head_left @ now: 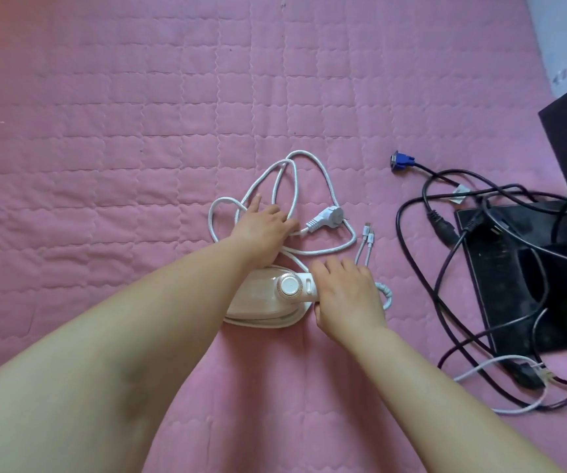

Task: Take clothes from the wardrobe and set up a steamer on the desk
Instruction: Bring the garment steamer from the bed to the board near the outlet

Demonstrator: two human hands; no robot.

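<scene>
Steadying the steamer (265,302) just below the frame's centre, your right hand (346,295) wraps over its handle end, fingers curled down, likely so the body stays put on the pink quilted cover (104,131). Your left hand (265,227) lies flat and spread on the looped white cord (329,186), beside the plug (324,216), seemingly gathering it. Dark cables (445,261) tangle at right, well apart.
</scene>
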